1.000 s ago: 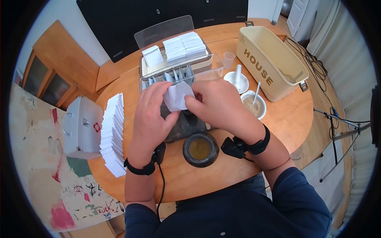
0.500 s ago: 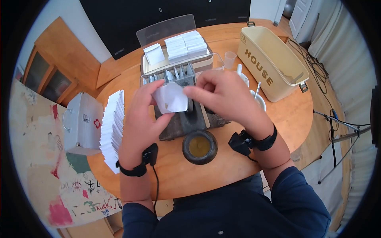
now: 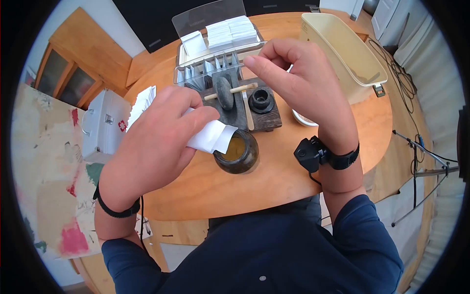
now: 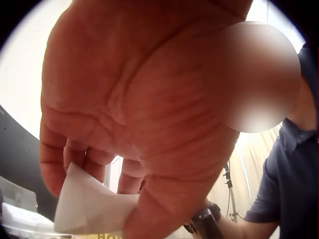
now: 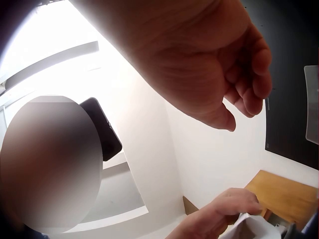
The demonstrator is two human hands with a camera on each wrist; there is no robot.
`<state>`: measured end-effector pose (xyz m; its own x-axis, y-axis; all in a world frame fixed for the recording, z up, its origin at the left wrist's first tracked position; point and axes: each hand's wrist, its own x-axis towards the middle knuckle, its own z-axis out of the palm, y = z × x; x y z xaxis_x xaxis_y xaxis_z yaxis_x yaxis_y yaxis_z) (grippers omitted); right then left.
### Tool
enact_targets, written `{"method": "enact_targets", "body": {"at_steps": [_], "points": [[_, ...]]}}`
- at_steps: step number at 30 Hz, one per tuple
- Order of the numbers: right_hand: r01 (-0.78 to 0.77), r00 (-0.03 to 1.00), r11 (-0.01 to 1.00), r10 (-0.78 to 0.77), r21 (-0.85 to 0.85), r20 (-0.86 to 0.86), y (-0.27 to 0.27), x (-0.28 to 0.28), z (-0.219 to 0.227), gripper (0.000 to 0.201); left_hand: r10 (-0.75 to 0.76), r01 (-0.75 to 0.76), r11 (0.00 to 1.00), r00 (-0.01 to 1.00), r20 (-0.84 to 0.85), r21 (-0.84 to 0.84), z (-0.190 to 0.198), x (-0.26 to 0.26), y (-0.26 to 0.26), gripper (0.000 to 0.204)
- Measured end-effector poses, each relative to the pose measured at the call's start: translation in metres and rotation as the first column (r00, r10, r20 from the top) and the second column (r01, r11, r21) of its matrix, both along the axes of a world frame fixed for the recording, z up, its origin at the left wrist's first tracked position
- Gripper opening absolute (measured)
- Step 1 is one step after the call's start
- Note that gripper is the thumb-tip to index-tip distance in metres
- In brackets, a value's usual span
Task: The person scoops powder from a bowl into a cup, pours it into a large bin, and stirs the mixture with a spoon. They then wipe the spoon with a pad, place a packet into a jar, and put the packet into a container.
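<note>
In the head view my left hand (image 3: 154, 134) grips a white paper packet (image 3: 208, 138) between thumb and fingers. The packet is tilted, its open end at the rim of a round dark stone pot (image 3: 243, 165) with yellowish-brown contents. The left wrist view shows the white paper (image 4: 89, 206) between the thumb and fingers. My right hand (image 3: 308, 81) is raised to the right, fingers loosely curled and holding nothing. Behind the pot, a dark stone wheel (image 3: 224, 93) with a wooden stick through it stands beside a small dark pot (image 3: 261, 101).
Folded white papers (image 3: 141, 107) and a silver first-aid case (image 3: 100, 127) stand at the left. At the back are a stack of white packets (image 3: 231, 33) and a clear tray with upright packets (image 3: 208, 66). A cream bin (image 3: 338, 49) stands right; a white bowl (image 3: 304, 120) is partly hidden.
Both hands were at the packet; the right hand has let go and lifted away. My left hand has moved the packet down toward me and tilted it at the stone pot.
</note>
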<state>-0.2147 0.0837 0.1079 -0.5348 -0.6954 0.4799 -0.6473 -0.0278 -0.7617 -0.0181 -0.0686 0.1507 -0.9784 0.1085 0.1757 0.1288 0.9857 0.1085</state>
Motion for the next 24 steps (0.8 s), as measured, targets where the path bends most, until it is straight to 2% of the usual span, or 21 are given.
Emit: {"method": "enact_targets", "body": {"at_steps": [9, 13, 15, 21, 24], "points": [[0.035, 0.998, 0.996, -0.029, -0.088, 0.060, 0.015, -0.006, 0.007, 0.033, -0.042, 0.047, 0.990, 0.998, 0.037, -0.135, 0.008, -0.008, 0.019, 0.051], [0.034, 0.999, 0.993, -0.030, -0.112, 0.037, 0.022, -0.006, 0.009, 0.029, -0.037, 0.046, 0.987, 0.997, 0.062, -0.153, 0.011, -0.013, 0.023, 0.051], [0.020, 0.999, 0.994, -0.017, -0.110, 0.028, 0.023, -0.005, 0.010, 0.025, -0.032, 0.055, 0.983, 0.991, 0.130, -0.177, 0.014, -0.014, 0.024, 0.051], [0.019, 1.000, 0.990, -0.019, -0.139, 0.001, 0.025, -0.007, 0.010, 0.025, -0.035, 0.052, 0.976, 0.996, 0.083, -0.211, 0.015, -0.014, 0.033, 0.046], [0.022, 1.000, 0.991, -0.022, -0.133, 0.003, 0.026, -0.008, 0.011, 0.025, -0.021, 0.048, 0.972, 0.992, 0.122, -0.230, 0.019, -0.015, 0.038, 0.045]]}}
